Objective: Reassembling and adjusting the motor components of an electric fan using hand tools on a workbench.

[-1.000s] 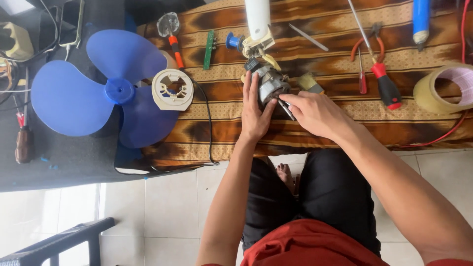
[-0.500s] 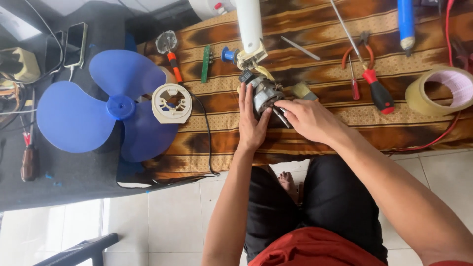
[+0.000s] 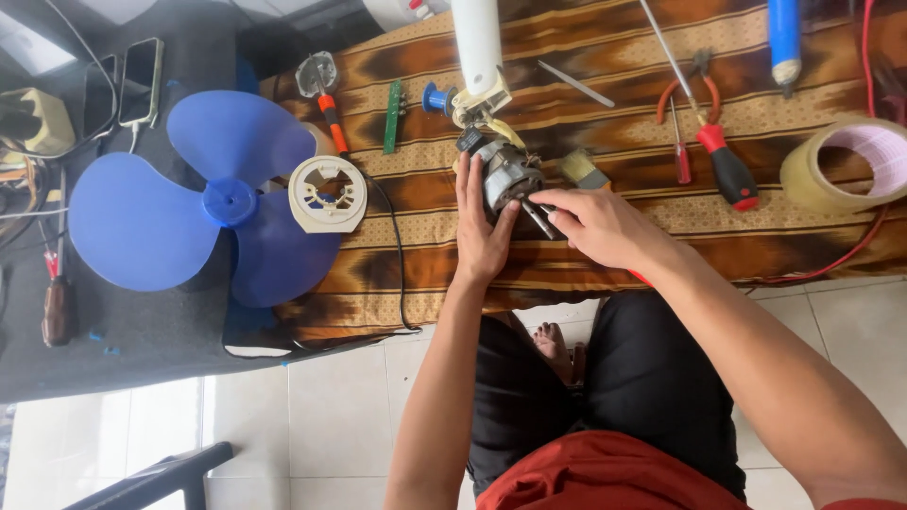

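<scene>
Centrally, both hands work on a fan motor (image 3: 510,179) on the tabletop (image 3: 605,255).
Left hand (image 3: 480,236) lies flat, bracing it; right hand (image 3: 590,225) pinches its shaft (image 3: 537,219) at four o'clock; blue fan blade (image 3: 189,222) lies toward nine o'clock.

We count: one fan motor (image 3: 507,178) | one blue fan blade (image 3: 203,203) at nine o'clock | two phones (image 3: 121,80) | one tape roll (image 3: 847,165) at three o'clock
</scene>
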